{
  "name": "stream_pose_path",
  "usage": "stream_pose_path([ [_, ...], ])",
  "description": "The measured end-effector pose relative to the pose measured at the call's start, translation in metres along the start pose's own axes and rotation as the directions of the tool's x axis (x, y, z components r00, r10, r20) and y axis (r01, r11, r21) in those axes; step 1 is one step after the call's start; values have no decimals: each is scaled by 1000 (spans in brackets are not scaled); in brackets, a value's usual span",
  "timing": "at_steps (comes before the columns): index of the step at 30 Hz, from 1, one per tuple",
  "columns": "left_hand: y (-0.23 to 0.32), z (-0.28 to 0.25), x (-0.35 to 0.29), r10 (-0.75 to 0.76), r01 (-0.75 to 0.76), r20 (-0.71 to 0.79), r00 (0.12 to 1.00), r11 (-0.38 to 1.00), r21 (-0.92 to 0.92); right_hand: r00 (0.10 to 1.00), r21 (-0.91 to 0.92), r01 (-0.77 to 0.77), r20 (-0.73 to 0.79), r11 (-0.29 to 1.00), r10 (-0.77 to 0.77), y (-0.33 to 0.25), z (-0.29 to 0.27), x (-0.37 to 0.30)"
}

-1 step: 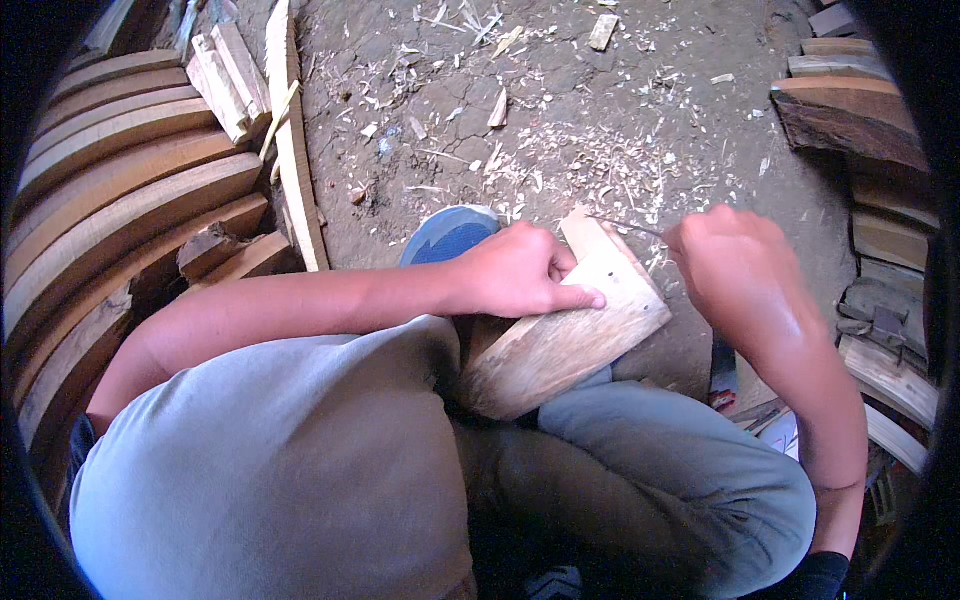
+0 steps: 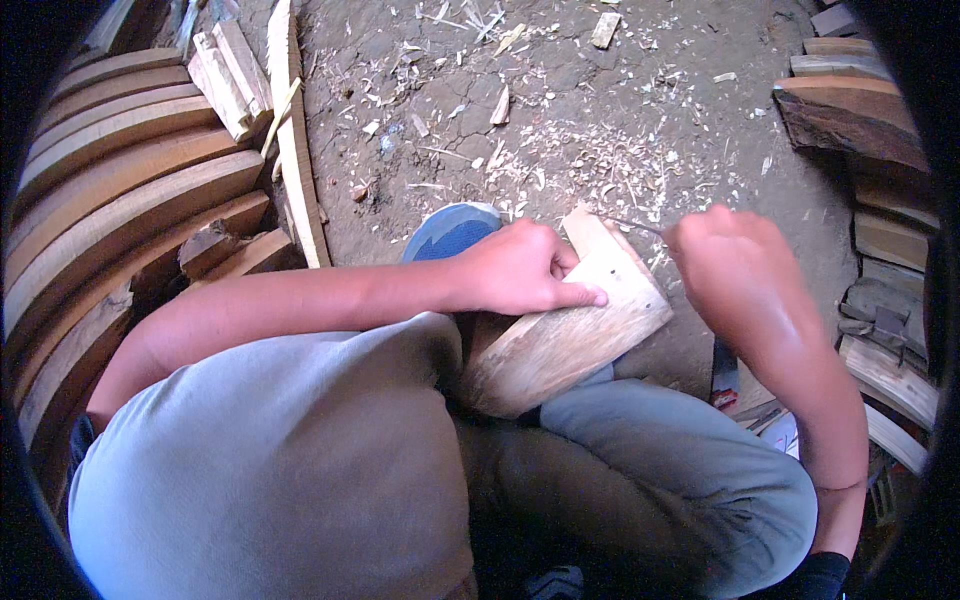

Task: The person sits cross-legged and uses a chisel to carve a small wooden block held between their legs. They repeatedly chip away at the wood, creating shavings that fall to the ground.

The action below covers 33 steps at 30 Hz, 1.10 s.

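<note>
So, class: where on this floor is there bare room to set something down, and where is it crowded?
Fairly bare ground lies between the blue shoe and the long plank, and between the right hand and the right-side wood stack. Crowded: the shavings beyond the held wood piece, and the left-side boards.

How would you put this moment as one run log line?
left hand: grips pale wood block | right hand: holds thin dark tool, tip near block | ground: scattered wood shavings
</note>
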<state>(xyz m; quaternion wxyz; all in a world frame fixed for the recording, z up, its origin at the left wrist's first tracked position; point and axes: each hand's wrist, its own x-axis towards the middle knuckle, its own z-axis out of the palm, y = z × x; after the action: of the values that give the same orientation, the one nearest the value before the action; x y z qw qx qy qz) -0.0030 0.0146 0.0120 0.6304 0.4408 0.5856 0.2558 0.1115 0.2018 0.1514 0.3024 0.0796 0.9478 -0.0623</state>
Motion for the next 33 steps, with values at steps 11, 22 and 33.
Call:
stream_pose_path([
  [11, -4, 4, -1, 6, -6, -12, 1000, 999, -52, 994, -25, -23, 108, 999, 26, -5, -2, 13],
  [22, 2, 0, 0, -13, 12, -11, 1000, 999, -40, 982, -56, -39, 182, 998, 49, -12, 5, 22],
  [33, -1, -1, 0, -15, 15, 29, 999, 999, -30, 970, -68, -50, 234, 996, 65, -6, 7, 30],
])
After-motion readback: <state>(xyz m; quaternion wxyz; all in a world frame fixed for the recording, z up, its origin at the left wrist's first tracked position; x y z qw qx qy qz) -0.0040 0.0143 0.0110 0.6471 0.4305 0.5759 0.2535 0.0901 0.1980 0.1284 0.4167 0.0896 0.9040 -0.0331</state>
